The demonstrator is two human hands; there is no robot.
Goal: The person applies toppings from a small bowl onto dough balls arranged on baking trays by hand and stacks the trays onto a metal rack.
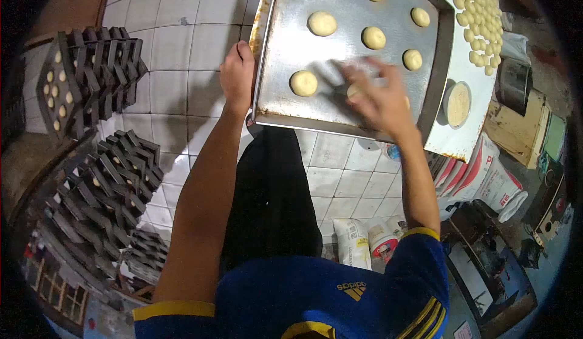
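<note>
My left hand (237, 74) is closed on the left rim of a metal baking tray (291, 54), its fingers partly hidden behind the edge. Rows of round, pale dough balls (322, 23) sit spaced apart on the tray. Over the tray's near side, my right hand (381, 96) is blurred by motion, fingers pointing inward. Partly covered by those fingers is a dough ball (352, 91); I cannot tell whether they grip it. Another dough ball (303, 83) lies to the left of that hand.
Many smaller dough pieces (477, 20) lie on the white table (446, 138) at right, beside a bowl of pale crumbly stuff (458, 105). Stacked dark trays (103, 72) fill the left side, some bearing dough balls. Sacks (486, 178) and a bucket (381, 239) stand on the tiled floor.
</note>
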